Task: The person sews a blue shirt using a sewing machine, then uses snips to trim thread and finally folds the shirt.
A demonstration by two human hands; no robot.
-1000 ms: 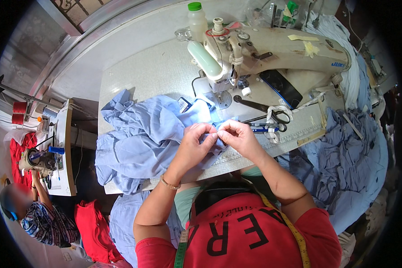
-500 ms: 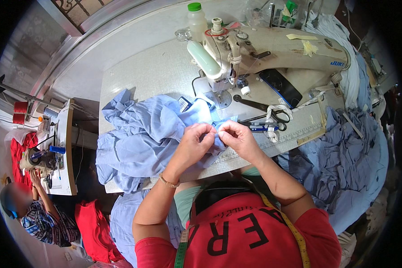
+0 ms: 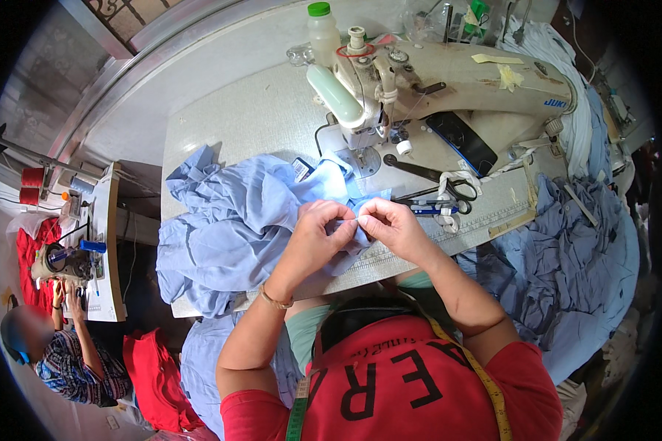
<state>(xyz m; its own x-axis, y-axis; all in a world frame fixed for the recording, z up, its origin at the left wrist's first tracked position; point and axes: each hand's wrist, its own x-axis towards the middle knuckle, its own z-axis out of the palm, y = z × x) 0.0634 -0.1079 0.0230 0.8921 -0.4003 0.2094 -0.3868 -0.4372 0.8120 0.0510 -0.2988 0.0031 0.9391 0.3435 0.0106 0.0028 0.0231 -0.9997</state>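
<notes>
While both hands are meeting over the near edge of the worktop, the left hand and the right hand are pinching the same small fold of the light blue garment, each grip narrow, thumb and fingertips closing on the cloth. The garment is lying crumpled across the left half of the worktop, one end reaching toward the needle of the cream sewing machine (its arm is running off to the right). Just beyond the right hand, scissors are lying on the machine bed, with a dark phone resting behind them. A white bottle with a green cap is standing behind the machine's head. A heap of darker blue cloth is hanging off the right side. A yellow measuring tape is draping over the person's red shirt. At lower left another person is sitting at a second machine.
</notes>
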